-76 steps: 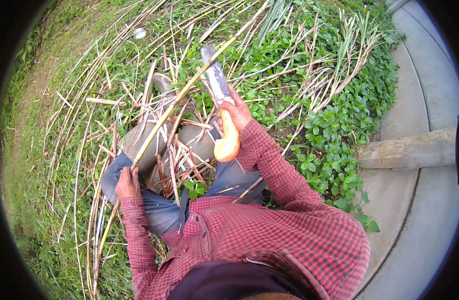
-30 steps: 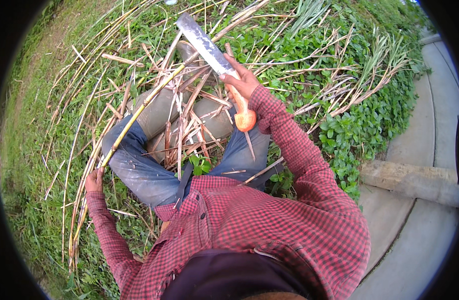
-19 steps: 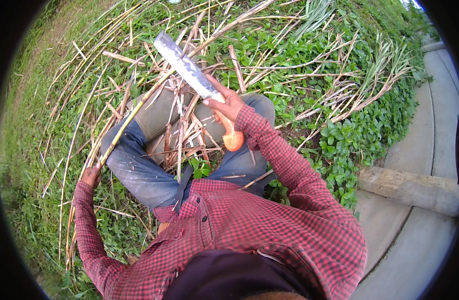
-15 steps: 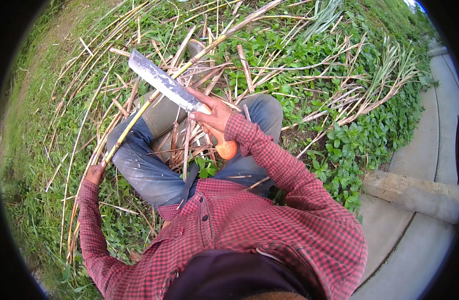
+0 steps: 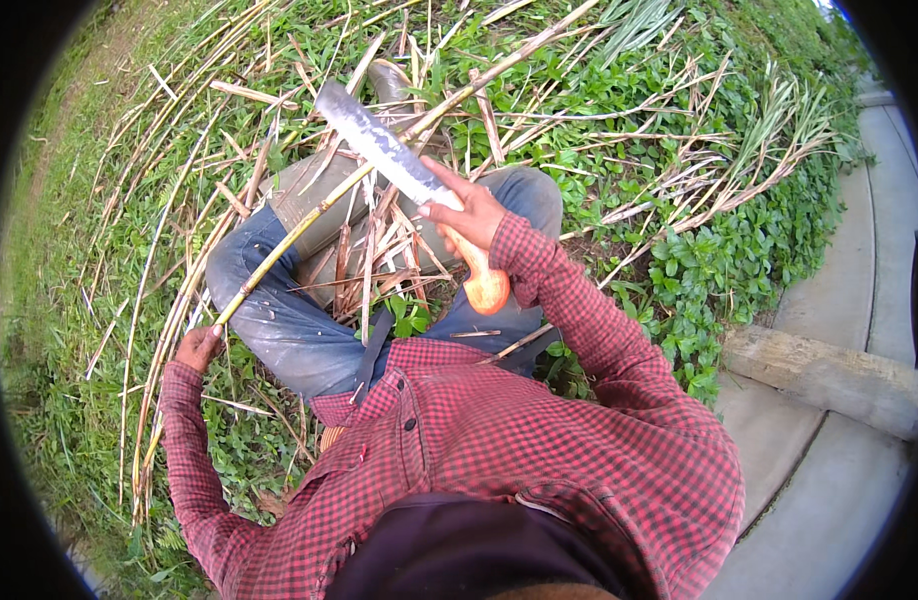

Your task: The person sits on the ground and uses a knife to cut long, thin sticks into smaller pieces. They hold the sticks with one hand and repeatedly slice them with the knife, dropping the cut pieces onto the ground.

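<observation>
My left hand [image 5: 199,349] is closed around the lower end of a long yellowish cane stalk [image 5: 297,230]. The stalk slants up and right over my bent legs toward the far grass. In my right hand [image 5: 476,212] is a machete [image 5: 377,142] with a broad, worn grey blade and an orange wooden handle ending in a rounded knob. Its blade crosses the stalk beyond my knees, tip pointing up and left. Whether the edge touches the stalk I cannot tell.
Dry strips and peelings [image 5: 387,240] lie between my legs. Several long stalks [image 5: 179,300] rest on the grass at left. Cut leaves [image 5: 769,150] are heaped at far right. A concrete post [image 5: 829,375] lies across the paved strip [image 5: 829,270] at right.
The machete has moved right and slightly farther along the stalk, with my right hand. The stalk has shifted a little to the right, my left hand still gripping its end.
</observation>
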{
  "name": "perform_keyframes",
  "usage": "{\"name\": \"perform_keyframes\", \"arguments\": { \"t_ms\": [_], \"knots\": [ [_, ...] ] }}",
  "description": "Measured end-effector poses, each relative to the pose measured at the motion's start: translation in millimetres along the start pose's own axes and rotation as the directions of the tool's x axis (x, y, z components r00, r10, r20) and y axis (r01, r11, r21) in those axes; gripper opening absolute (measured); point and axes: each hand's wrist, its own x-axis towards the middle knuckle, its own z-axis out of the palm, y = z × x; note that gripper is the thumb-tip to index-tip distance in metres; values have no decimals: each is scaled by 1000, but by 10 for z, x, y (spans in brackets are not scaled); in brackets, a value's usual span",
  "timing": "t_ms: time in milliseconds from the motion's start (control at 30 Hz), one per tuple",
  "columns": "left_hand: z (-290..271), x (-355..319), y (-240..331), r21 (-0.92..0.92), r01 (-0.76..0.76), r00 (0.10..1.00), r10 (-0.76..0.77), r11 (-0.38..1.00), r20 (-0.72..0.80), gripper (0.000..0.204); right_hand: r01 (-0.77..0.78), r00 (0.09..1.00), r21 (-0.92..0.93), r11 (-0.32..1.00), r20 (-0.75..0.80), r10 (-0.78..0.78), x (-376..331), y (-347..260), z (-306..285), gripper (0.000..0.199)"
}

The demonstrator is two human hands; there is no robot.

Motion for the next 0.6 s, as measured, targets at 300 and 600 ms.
{"name": "perform_keyframes", "arguments": {
  "t_ms": [300,600],
  "knots": [
    [318,-80,1,807,155,553,626,570,-549,31,-54,952,-60,997,-304,33,222,-430,-708,70],
    [468,-29,-41,821,268,482,668,504,-567,28,-119,977,67,991,-169,129,8,39,-245,70]
  ]
}}
